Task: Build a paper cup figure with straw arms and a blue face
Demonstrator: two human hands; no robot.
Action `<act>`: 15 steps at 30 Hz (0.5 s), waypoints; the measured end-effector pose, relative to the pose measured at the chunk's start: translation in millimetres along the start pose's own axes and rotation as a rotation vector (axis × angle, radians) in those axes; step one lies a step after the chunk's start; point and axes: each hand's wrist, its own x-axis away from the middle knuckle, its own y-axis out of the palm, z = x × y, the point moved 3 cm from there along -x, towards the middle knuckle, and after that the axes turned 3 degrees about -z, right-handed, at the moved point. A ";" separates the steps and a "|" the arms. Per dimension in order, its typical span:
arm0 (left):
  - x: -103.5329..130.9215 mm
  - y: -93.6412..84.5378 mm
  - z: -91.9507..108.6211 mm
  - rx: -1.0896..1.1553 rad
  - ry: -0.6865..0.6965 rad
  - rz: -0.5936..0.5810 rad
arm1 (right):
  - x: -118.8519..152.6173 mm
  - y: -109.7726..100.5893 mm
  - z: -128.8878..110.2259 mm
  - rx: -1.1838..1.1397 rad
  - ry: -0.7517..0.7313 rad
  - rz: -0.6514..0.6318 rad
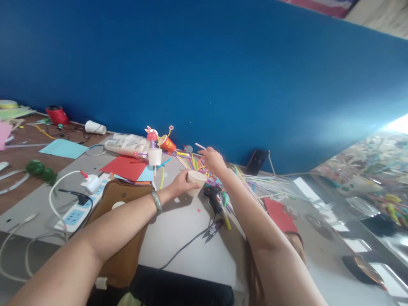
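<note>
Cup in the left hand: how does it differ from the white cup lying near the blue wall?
The held cup is in the left hand, while the lying cup has no hand on it. The held cup is roughly upright, mouth upward; the lying cup is on its side. The held cup looks creamier, the lying cup whiter. Both are pale, tapered cups.

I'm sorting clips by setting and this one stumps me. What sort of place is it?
Probably a craft workspace: colourful straw-like sticks lie strewn over the table, a rabbit-head decoration shows above a white paper cup, and the left hand holds another paper cup.
</note>
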 end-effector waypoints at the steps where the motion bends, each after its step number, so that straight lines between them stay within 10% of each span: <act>1: 0.9 1.9 4.7 0.028 0.019 -0.090 | -13.4 5.9 -3.8 0.028 -0.002 -0.038; 8: 18.8 6.2 30.0 0.270 -0.126 -0.745 | -78.8 42.9 -31.7 0.126 -0.028 -0.155; 15: 22.6 6.1 32.1 0.474 -0.215 -0.773 | -110.1 64.6 -32.4 0.158 -0.068 -0.195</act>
